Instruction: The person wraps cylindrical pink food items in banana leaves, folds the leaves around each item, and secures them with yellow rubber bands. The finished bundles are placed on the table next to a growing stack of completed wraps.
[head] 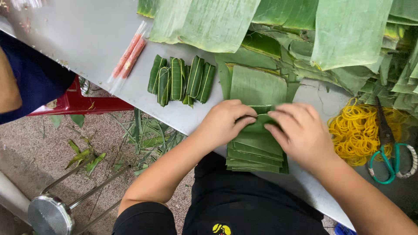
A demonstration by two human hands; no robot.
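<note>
Two hands [261, 126] fold green leaf [257, 89].

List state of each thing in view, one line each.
left hand: pinching the leaf fold
right hand: pressing the leaf fold
top banana leaf: partly folded, on stack
wrapped bundles: finished, banded, lying in row
rubber bands: loose pile
scissors: lying unused; blades unclear
sausage packet: sealed, untouched

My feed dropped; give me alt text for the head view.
Both hands, left hand and right hand, fold a leaf strip atop a stack of cut banana leaves on a metal table. Wrapped leaf parcels lie left, yellow rubber bands and scissors right.
</note>
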